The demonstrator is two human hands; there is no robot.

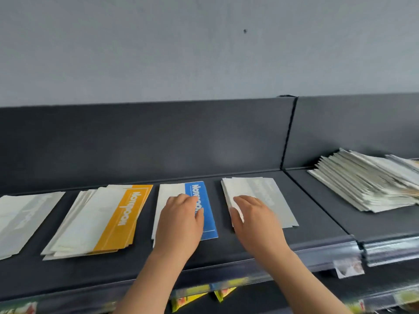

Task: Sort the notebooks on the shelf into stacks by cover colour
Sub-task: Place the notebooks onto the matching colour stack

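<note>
Notebooks [97, 223]: on the shelf [226, 252] in four stacks, namely a pale one cut off at left [22, 216], yellow [127, 214], blue [207, 214] and pale [278, 200], with an unsorted pile [367, 184] well apart at right. Hands apart, gripping nothing: left hand [179, 225] lies flat on blue, right hand [256, 220] flat on the pale stack, thumb at its left edge. Risk: the thin covers are already fanned, so a sideways push may skew a stack or slide it over the front lip; the two pale stacks may be confused. Lower covers are hidden, the pile's colours unreadable and the pale print faint.
</note>
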